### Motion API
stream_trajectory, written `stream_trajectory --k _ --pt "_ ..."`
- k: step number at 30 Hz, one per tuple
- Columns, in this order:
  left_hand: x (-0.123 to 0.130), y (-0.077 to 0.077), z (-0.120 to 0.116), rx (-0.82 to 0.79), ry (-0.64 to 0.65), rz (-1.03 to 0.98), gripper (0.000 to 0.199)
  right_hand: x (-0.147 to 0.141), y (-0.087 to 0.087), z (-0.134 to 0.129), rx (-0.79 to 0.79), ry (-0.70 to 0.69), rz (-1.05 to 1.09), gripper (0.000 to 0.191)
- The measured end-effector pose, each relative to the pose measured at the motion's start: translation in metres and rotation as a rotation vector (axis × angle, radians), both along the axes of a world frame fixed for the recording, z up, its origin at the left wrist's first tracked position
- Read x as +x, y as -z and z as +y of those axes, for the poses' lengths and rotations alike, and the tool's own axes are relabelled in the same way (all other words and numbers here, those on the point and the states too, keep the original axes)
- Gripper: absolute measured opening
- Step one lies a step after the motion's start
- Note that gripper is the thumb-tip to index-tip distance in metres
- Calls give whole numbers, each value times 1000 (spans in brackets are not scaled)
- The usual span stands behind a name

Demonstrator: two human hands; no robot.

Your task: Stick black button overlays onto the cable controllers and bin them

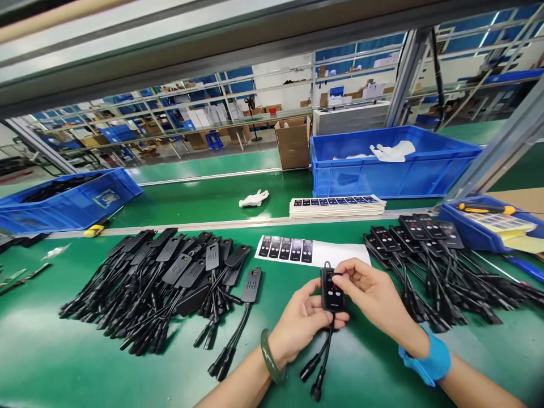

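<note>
My left hand (300, 317) is wrapped round a small black cable controller (332, 294), its two plug-ended cables hanging down toward me. On the controller's face lies a black label with white buttons and red marks. The thumb and fingers of my right hand (374, 292) pinch the label's upper right edge; whether the label is fully stuck down there, I cannot tell. Just beyond my hands is a label sheet (340, 253), with several black labels on its left part and bare white backing on its right. One controller without a label (251, 285) lies left of my hands.
A large pile of unlabelled controllers (182, 269) covers the left; labelled ones (416, 232) lie at right. Behind are a label stack (338, 209), a white glove (254, 198), a blue bin (391, 178) and another bin (114, 195). A yellow-handled tool (487, 208) rests on a small tray.
</note>
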State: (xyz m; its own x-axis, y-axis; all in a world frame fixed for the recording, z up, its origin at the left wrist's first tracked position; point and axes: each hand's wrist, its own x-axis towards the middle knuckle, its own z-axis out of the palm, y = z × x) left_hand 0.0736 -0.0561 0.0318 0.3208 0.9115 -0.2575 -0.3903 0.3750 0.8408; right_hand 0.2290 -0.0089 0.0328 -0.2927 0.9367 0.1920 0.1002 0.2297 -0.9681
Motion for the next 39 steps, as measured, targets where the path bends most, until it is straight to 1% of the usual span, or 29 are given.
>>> stream_trajectory --k 4,9,13,22,27,33,36,38,39 --pt "-1 -1 0 -4 33 -3 64 -1 2 0 -30 10 15 16" --pt "-1 -1 0 -1 40 10 64 -3 0 0 -67 31 20 20" --pt "1 1 0 13 37 18 59 -4 -2 -1 -73 68 -7 24" --pt "3 7 0 75 34 68 60 -4 2 1 -80 96 -49 25" --pt "4 7 -1 109 35 83 57 -4 2 1 -103 117 -47 26" --pt "5 6 -1 161 32 118 44 -3 2 2 -107 145 -33 33" --pt "4 5 -2 141 10 120 42 1 7 8 -61 161 -116 38" --pt "3 5 -2 111 0 94 43 3 10 12 -25 147 -207 34" --pt "3 4 -1 94 -4 72 42 3 11 13 -22 116 -231 33"
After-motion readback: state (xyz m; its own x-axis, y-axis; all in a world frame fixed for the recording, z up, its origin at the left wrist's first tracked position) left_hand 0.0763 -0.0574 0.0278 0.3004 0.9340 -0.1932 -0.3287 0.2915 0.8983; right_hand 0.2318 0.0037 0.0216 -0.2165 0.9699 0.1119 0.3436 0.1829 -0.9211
